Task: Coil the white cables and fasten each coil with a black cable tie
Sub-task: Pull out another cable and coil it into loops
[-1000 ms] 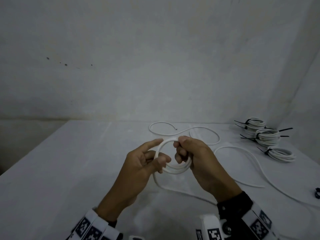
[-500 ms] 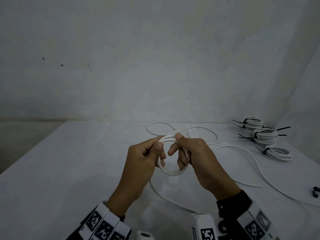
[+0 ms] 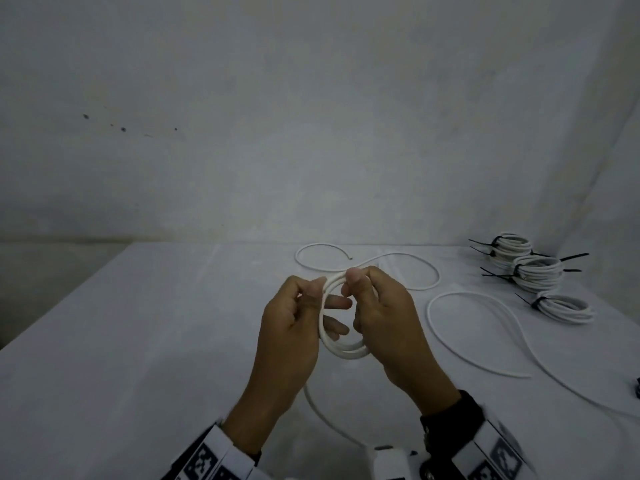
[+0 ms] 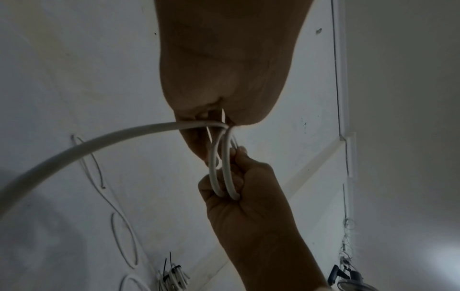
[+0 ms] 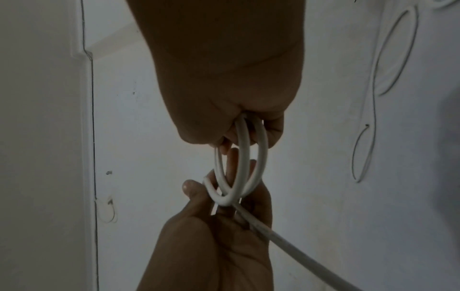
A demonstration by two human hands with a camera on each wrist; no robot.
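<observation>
White cable wound into a small coil, held above the table at frame centre. Left hand pinches the coil's left side, fingers threaded through. Right hand clasps the right side, thumb on top. Loose tail trails down to lower centre. Three finished coils, black cable ties on them, sit upper right.
</observation>
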